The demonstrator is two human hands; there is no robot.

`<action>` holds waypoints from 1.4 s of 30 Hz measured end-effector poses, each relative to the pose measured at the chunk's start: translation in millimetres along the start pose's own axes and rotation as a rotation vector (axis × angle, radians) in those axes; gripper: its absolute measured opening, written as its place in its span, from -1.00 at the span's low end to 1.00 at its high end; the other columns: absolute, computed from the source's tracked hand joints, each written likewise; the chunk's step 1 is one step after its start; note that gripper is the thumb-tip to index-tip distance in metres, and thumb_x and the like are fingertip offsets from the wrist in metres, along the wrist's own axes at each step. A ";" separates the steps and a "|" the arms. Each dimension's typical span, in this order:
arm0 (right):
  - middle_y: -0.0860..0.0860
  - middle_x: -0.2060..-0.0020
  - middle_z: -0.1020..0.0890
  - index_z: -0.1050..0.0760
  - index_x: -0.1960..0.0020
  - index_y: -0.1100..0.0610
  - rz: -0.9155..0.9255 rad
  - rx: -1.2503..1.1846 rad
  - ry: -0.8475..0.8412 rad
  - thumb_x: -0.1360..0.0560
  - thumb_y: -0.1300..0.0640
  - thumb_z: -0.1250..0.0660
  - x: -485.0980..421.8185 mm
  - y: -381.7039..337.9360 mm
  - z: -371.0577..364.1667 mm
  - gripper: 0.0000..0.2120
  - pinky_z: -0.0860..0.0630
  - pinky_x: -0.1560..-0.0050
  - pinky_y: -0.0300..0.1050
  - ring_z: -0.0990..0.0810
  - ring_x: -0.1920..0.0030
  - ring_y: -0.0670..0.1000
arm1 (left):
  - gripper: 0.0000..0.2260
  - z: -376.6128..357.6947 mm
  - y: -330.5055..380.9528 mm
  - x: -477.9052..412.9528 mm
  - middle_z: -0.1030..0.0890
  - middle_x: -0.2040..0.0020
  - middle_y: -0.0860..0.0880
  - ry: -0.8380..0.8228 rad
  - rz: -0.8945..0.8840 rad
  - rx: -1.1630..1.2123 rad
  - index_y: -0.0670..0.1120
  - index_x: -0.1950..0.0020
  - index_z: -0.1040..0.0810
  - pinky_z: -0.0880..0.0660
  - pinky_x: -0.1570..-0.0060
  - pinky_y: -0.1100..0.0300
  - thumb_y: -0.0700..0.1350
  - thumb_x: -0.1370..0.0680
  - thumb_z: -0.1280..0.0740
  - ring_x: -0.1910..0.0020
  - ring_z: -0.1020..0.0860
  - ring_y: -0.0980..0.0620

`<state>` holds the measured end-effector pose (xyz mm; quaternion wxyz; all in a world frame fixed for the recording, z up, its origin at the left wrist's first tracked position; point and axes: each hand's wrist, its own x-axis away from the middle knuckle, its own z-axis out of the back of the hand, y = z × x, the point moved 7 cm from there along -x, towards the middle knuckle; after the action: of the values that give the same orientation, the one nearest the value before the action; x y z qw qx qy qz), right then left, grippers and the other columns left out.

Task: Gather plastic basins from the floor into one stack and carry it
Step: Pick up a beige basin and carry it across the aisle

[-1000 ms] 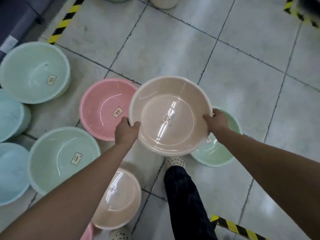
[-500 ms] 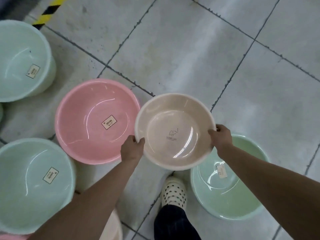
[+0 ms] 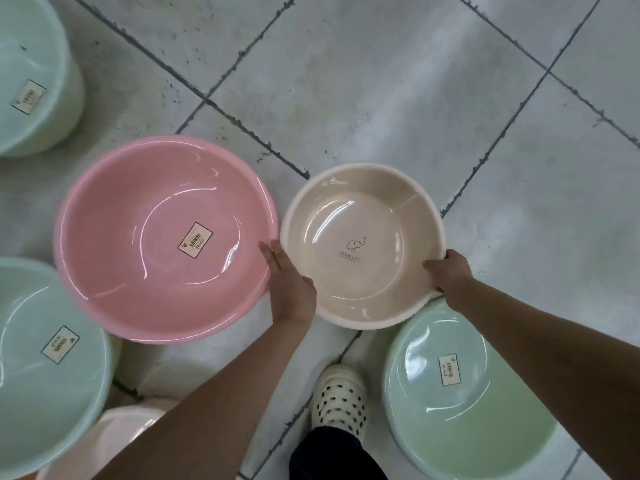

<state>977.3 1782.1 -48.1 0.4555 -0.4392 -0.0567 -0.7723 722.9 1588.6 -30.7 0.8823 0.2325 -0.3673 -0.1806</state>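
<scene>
Hands — left [image 3: 289, 289], right [image 3: 448, 273] — grip beige basin [image 3: 360, 244].

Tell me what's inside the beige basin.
The beige basin holds nothing; only a printed elephant logo and glare show. The hands cover small parts of its rim.

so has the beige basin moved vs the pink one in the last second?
Yes. The beige basin, held between the left hand and right hand, overlapped the pink basin a second ago; now it sits beside it, shifted right and lower toward the floor.
</scene>
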 end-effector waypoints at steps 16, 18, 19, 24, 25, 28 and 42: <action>0.19 0.16 -0.54 -0.49 0.14 0.15 0.054 -0.307 -0.027 -0.37 0.42 -0.25 144.6 -28.2 68.5 -0.80 -0.42 0.13 0.03 -0.47 0.13 0.15 | -0.71 104.8 19.2 51.4 -0.63 -0.09 -0.16 0.057 0.177 0.341 -0.18 -0.17 -0.54 -0.49 -0.09 0.08 -0.25 -0.45 -0.29 -0.08 -0.58 -0.16; 0.18 0.20 -0.54 -0.50 0.16 0.14 0.109 -0.245 -0.055 -0.35 0.41 -0.27 184.7 -47.3 61.3 -0.80 -0.42 0.16 0.03 -0.47 0.13 0.15 | -0.75 144.0 0.8 76.6 -0.63 -0.08 -0.15 0.050 0.212 0.350 -0.18 -0.16 -0.52 -0.51 -0.07 0.05 -0.23 -0.49 -0.28 -0.06 -0.58 -0.16; 0.16 0.22 -0.54 -0.50 0.16 0.13 0.147 -0.213 -0.081 -0.34 0.40 -0.27 206.5 -56.3 52.6 -0.80 -0.42 0.21 -0.01 -0.47 0.15 0.14 | -0.76 164.8 -12.7 90.4 -0.63 -0.06 -0.15 0.059 0.227 0.362 -0.17 -0.15 -0.51 -0.52 -0.06 0.05 -0.22 -0.49 -0.28 -0.05 -0.58 -0.17; 0.08 0.25 -0.59 -0.51 -0.06 0.15 0.303 -0.012 -0.226 -0.40 0.38 -0.31 319.8 -75.2 -33.0 -0.73 -0.51 0.22 -0.04 -0.53 0.24 0.13 | -0.71 265.0 -126.4 161.4 -0.64 -0.12 -0.19 0.200 0.326 0.340 -0.22 -0.21 -0.53 -0.41 -0.04 0.17 -0.23 -0.49 -0.33 -0.12 -0.59 -0.18; 0.08 0.24 -0.59 -0.50 -0.09 0.13 0.325 0.049 -0.262 -0.42 0.37 -0.32 340.7 -71.3 -56.7 -0.71 -0.52 0.19 -0.01 -0.53 0.25 0.12 | -0.70 280.4 -157.4 177.6 -0.64 -0.14 -0.22 0.212 0.360 0.327 -0.23 -0.22 -0.54 -0.44 -0.09 0.13 -0.22 -0.49 -0.34 -0.14 -0.59 -0.20; 0.07 0.14 -0.63 -0.50 -0.21 0.12 0.358 0.212 -0.433 -0.43 0.36 -0.31 392.4 -41.9 -130.7 -0.62 -0.58 0.15 -0.01 -0.60 0.14 0.13 | -0.65 310.0 -254.2 237.8 -0.65 -0.13 -0.25 0.233 0.511 0.304 -0.24 -0.24 -0.54 -0.52 -0.14 -0.03 -0.15 -0.49 -0.38 -0.13 -0.60 -0.25; 0.22 -0.12 -0.65 -0.50 -0.34 0.19 0.450 0.792 -0.409 -0.46 0.17 -0.44 426.9 103.6 -314.4 -0.54 -0.49 0.00 -0.02 -0.60 -0.09 0.21 | -0.68 216.4 -492.0 374.7 -0.66 0.01 -0.14 0.198 0.914 0.366 -0.16 -0.15 -0.57 -0.50 0.13 0.07 0.02 -0.50 -0.38 0.07 -0.59 -0.17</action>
<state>773.2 1289.7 40.1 0.7221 -0.3763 -0.3379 -0.4720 740.8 938.4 48.2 0.8467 0.2147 -0.3716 0.3145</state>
